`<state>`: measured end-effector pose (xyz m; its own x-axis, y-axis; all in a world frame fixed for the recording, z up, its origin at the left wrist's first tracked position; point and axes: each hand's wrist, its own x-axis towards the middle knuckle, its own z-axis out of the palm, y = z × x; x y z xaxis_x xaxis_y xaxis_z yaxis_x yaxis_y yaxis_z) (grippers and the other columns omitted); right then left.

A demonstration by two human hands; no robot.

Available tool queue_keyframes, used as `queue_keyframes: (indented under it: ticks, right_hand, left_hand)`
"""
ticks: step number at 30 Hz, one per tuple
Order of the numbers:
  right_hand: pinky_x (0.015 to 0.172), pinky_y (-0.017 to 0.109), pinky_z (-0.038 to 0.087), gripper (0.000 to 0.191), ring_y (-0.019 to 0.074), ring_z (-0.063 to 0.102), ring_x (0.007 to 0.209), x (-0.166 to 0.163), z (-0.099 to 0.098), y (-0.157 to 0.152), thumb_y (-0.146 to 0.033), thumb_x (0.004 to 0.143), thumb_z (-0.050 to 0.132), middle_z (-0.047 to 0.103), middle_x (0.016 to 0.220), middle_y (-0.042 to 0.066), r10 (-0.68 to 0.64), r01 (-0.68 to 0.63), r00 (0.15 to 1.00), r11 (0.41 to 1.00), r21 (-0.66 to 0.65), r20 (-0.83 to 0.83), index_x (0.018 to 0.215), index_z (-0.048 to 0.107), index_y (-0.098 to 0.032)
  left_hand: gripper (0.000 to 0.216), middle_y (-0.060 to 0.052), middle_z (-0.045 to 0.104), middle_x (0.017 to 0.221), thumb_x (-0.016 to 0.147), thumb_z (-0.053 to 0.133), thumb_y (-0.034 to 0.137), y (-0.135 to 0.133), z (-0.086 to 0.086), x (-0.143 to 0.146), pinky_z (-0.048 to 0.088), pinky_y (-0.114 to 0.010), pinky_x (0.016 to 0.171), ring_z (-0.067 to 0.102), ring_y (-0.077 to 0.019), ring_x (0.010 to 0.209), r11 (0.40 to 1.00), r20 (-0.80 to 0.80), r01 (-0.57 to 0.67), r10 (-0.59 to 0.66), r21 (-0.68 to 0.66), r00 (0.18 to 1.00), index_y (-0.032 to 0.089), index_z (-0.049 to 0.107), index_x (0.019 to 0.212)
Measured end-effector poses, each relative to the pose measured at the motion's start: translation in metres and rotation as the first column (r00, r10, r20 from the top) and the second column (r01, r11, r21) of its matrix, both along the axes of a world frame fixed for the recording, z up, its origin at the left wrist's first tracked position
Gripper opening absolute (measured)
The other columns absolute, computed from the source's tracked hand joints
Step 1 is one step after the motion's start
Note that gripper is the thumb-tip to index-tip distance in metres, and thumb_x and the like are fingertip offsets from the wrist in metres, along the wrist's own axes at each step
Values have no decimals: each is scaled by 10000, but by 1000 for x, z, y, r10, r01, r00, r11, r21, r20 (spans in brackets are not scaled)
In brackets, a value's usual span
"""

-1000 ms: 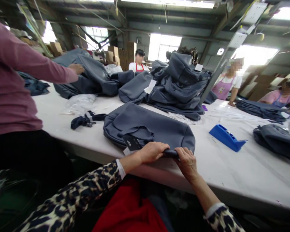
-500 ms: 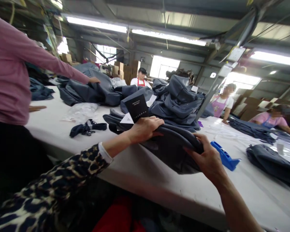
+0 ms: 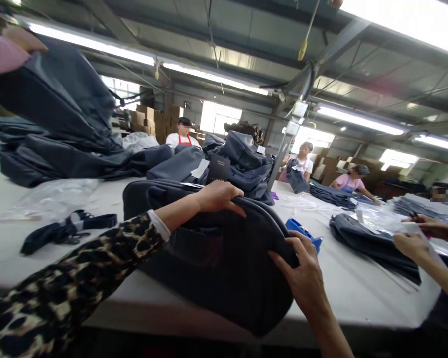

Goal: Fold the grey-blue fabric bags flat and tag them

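Note:
A dark navy bag [image 3: 231, 263] stands tilted at the table's front edge, its broad side facing me. My left hand [image 3: 220, 198] grips its top edge, thumb on the near side and fingers over the rim. Lower down on the right, my right hand [image 3: 300, 258] pinches the curved edge between thumb and fingers. A black printed tag [image 3: 219, 170] sticks up behind my left hand. Beyond the bag's right side lies a blue tape dispenser [image 3: 302, 231], partly hidden by the bag and my right hand.
A heap of similar bags [image 3: 242, 159] lies behind. On the left are a dark strap bundle [image 3: 67, 228], clear plastic [image 3: 56, 196] and a bag [image 3: 59, 99] lifted by a co-worker. Another person's hands [image 3: 414, 243] hold white material at right, near a folded bag [image 3: 369, 243].
The bag in my hands now shows more of its broad side and hangs lower. My view has turned right. The co-worker on the left has lifted a bag off the pile.

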<state>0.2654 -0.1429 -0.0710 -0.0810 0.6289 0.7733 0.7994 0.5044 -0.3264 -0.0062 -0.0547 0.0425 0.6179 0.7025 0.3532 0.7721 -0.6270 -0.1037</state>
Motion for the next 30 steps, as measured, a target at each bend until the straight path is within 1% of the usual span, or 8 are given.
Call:
queue_keyframes:
  ticks: [4, 9, 14, 19, 22, 24, 27, 30]
  right_hand:
    - [905, 448, 454, 182, 270, 545, 1066, 1, -7, 1, -392, 933, 560, 603, 1126, 87, 75, -74, 996, 997, 20, -48, 859, 623, -238]
    - [935, 462, 425, 111, 283, 551, 1091, -1, -10, -6, -305, 937, 560, 629, 1166, 86, 13, -23, 998, 984, 176, 59, 918, 656, -253]
    - [659, 316, 456, 163, 186, 566, 731, -3, -12, -2, -404, 930, 548, 619, 793, 8, 92, -115, 975, 988, -107, -203, 913, 604, -252]
    - [449, 240, 294, 365, 111, 395, 517, -2, -14, 7, -568, 821, 632, 476, 608, -53, 93, -387, 779, 850, -359, -620, 761, 500, -232]
    - [438, 234, 286, 470, 108, 402, 498, 3, -16, 20, -616, 716, 715, 482, 569, -55, 54, -421, 740, 815, -399, -671, 707, 451, -228]
    - [462, 239, 339, 479, 119, 450, 533, 9, -16, 30, -606, 668, 758, 532, 636, -38, 55, -375, 767, 847, -377, -639, 768, 490, -222]
    - [556, 281, 446, 627, 186, 573, 738, 18, -13, 46, -561, 609, 805, 627, 995, 65, 56, -238, 857, 925, -297, -512, 1074, 571, -211]
    - [687, 328, 490, 656, 241, 599, 922, 23, -9, 51, -505, 618, 807, 633, 1123, 79, 140, -301, 909, 872, -386, -392, 1175, 594, -230]
  left_hand:
    - [513, -14, 683, 742, 776, 598, 728, 0, -6, 2, 287, -239, 581, 669, -220, 763, 1000, -13, -2, 2, -21, 1000, 226, 662, 861]
    - [501, 2, 668, 718, 785, 596, 718, -3, -5, 1, 280, -229, 579, 668, -206, 755, 999, -7, -23, 23, -36, 1000, 233, 669, 885]
    - [510, -6, 687, 757, 783, 589, 727, 0, -8, -1, 276, -233, 582, 663, -204, 758, 999, 0, -26, 26, -31, 1000, 238, 680, 900]
    - [537, -14, 689, 759, 785, 562, 749, 4, -13, -1, 293, -242, 592, 656, -215, 757, 998, 21, -16, 18, -62, 1000, 242, 690, 903]
    - [559, -20, 693, 775, 791, 540, 760, 5, -17, 2, 318, -244, 612, 649, -211, 738, 997, 23, -9, 10, -71, 1000, 232, 686, 900]
    - [562, -25, 694, 781, 797, 532, 759, 5, -19, 3, 319, -245, 610, 651, -213, 736, 998, 13, 0, 1, -65, 1000, 225, 679, 896]
    - [548, -22, 697, 783, 804, 533, 750, 4, -20, 2, 303, -241, 598, 657, -217, 752, 999, 9, 5, -5, -32, 1000, 227, 665, 896]
    - [523, -9, 698, 789, 809, 549, 732, 2, -21, -4, 301, -234, 603, 657, -205, 761, 1000, 15, 5, -5, 0, 1000, 226, 652, 893]
